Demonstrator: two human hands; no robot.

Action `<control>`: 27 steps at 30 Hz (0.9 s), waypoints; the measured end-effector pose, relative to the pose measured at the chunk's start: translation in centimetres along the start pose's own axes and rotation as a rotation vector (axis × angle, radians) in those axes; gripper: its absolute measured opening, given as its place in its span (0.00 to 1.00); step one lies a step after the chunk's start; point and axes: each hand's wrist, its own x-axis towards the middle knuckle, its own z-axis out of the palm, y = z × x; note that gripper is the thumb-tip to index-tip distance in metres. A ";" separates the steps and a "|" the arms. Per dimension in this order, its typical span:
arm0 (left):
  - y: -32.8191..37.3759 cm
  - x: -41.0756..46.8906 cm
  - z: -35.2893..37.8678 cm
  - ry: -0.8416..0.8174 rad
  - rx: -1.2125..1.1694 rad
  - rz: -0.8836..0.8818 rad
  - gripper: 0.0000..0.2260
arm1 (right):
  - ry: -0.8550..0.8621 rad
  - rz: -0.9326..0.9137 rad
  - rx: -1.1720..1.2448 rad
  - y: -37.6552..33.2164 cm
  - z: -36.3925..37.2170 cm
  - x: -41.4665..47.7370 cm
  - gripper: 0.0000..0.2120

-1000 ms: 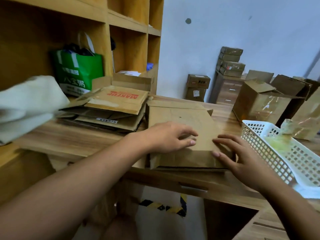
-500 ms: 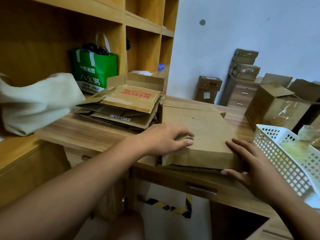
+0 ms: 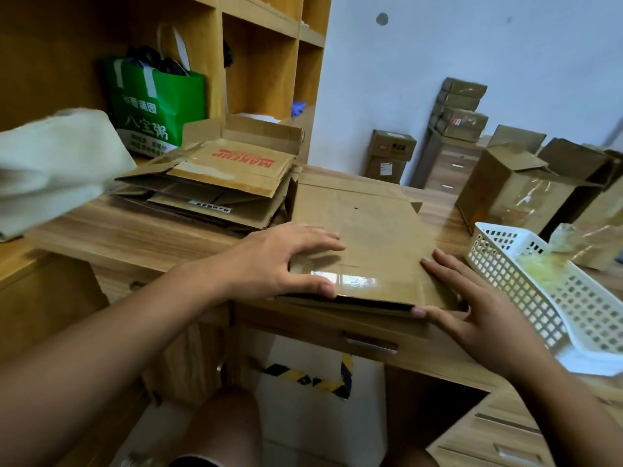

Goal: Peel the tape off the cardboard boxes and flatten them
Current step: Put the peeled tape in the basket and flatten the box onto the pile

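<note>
A flattened brown cardboard box (image 3: 367, 224) lies on the wooden desk (image 3: 135, 230), its near edge at the desk's front and slightly raised. A shiny strip of clear tape (image 3: 347, 281) runs along that near edge. My left hand (image 3: 276, 261) rests on the box's near left corner, fingers spread on top and thumb on the front edge beside the tape. My right hand (image 3: 472, 315) lies against the near right corner, fingers straight along the right edge and thumb touching the front edge.
A stack of flattened boxes (image 3: 215, 183) lies left of the box, a green bag (image 3: 158, 106) behind it in the shelf. A white basket (image 3: 539, 298) with tape scraps stands right. Open cardboard boxes (image 3: 505, 193) stand behind it. A pale cloth (image 3: 50, 170) hangs at left.
Both hands have slid toward the box's near edge. My right hand moved from the top surface to the near right corner. The taped edge now shows between my hands.
</note>
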 end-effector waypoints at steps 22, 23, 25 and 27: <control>-1.7 0.6 1.5 0.235 -0.174 0.020 0.25 | 0.173 0.143 0.326 -0.9 0.3 0.3 0.35; -1.8 0.7 1.4 0.249 -0.173 0.016 0.25 | 0.196 0.183 0.382 -0.8 0.8 -0.1 0.37; -1.8 0.8 1.4 0.275 -0.177 0.009 0.27 | 0.249 0.279 0.509 -0.9 1.8 -0.8 0.39; -1.7 1.0 1.3 0.288 -0.181 0.000 0.31 | 0.278 0.385 0.593 -1.1 3.1 -1.2 0.37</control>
